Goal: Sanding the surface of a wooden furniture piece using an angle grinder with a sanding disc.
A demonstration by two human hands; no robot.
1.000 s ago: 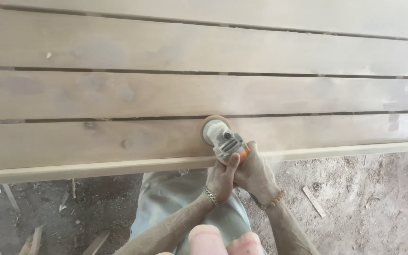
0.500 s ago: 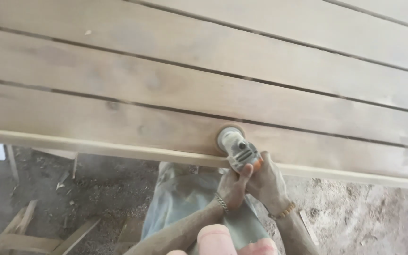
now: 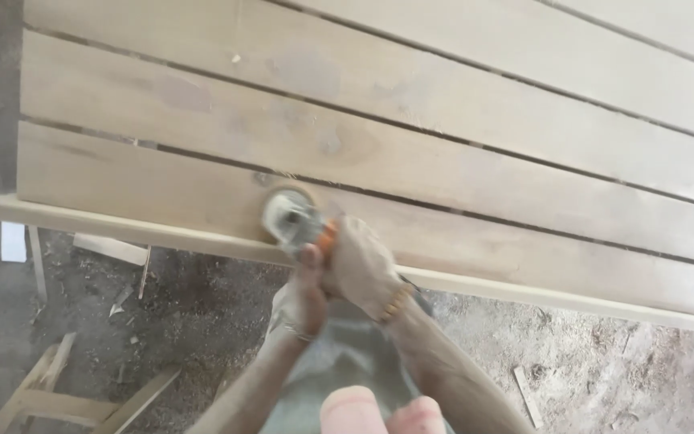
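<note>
Both my hands grip one small angle grinder (image 3: 289, 219) with a grey head and an orange body. My left hand (image 3: 303, 297) holds it from below, and my right hand (image 3: 361, 267) wraps over its rear. The grinder's round disc rests flat on the nearest wooden plank (image 3: 146, 181), close to that plank's front edge. Both hands and forearms are coated in pale dust. A bracelet sits on each wrist.
Several long wooden planks (image 3: 459, 104) lie side by side with dark gaps between them. Below the front edge is a dirt floor with sawdust and wood offcuts (image 3: 50, 394). A white scrap (image 3: 13, 241) lies at the left.
The grinder and both hands have slid leftwards along the nearest plank. The view has turned, so the planks' left ends now show.
</note>
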